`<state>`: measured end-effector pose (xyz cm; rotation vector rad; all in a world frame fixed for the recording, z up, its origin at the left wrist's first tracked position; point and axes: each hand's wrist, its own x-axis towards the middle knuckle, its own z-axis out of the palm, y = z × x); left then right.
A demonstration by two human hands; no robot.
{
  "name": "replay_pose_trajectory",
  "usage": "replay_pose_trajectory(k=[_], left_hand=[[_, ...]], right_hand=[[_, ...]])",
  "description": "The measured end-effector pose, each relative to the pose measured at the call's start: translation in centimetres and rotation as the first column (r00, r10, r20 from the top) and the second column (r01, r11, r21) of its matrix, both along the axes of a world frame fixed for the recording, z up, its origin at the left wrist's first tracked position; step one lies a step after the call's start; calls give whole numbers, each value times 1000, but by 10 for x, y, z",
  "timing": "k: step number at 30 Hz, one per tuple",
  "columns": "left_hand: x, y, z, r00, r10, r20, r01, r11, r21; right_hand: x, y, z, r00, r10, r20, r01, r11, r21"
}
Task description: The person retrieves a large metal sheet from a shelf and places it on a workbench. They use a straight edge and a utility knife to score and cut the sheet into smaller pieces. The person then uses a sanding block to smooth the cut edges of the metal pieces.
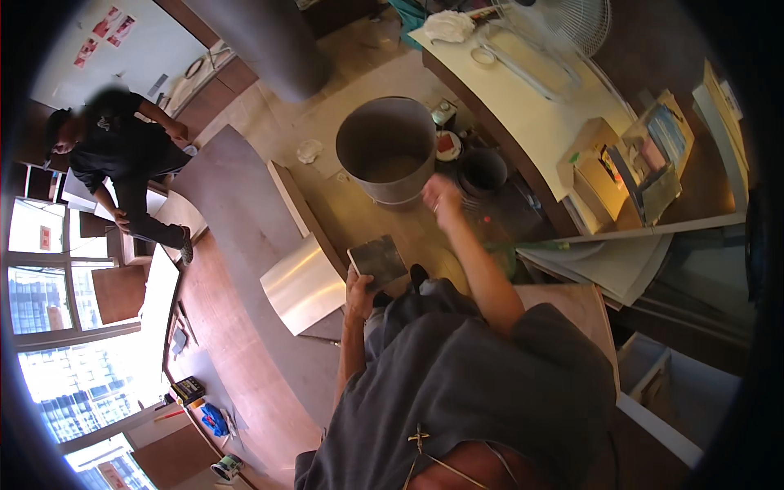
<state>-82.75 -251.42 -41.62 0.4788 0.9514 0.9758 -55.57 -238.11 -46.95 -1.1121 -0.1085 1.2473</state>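
My left hand (359,292) grips the near-left edge of a dark rectangular board or block (379,260) held low in front of my body. My right hand (441,200) is raised beside the rim of a large grey metal bucket (385,139), its fingers curled together; I cannot make out whether anything small is in them, or whether it touches the rim. To the left of the board, a shiny curved metal sheet (302,286) rests by the edge of a grey worktop (237,188). A smaller dark bucket (482,171) and small containers stand right of the big bucket.
Another person (122,147) in dark clothes is at the left worktop by the windows. A counter (514,90) at the right holds a fan and boxes (596,171). Large sheets (604,265) and an open drawer (670,392) are at my right. Tools (212,420) lie at lower left.
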Motion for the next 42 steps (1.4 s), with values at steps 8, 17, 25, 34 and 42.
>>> replay_pose_trajectory(k=[8,17,25,34,42], left_hand=[[31,18,31,1000,-3,7,3,998,63],[133,78,85,983,-146,-108,164,969,186],[175,75,69,939,-295,-177,327,925,192],[148,79,26,993,-101,-63,106,991,86],[72,106,47,967,253,-1,-252,963,96]], right_hand=[[176,29,0,822,-449,-351,522,839,151],[194,-32,-61,654,-599,-462,720,681,136],[261,-143,-85,537,-797,-276,841,533,97],[206,-128,-85,719,-684,-123,694,713,100],[87,5,-111,893,-356,-274,370,929,-1]])
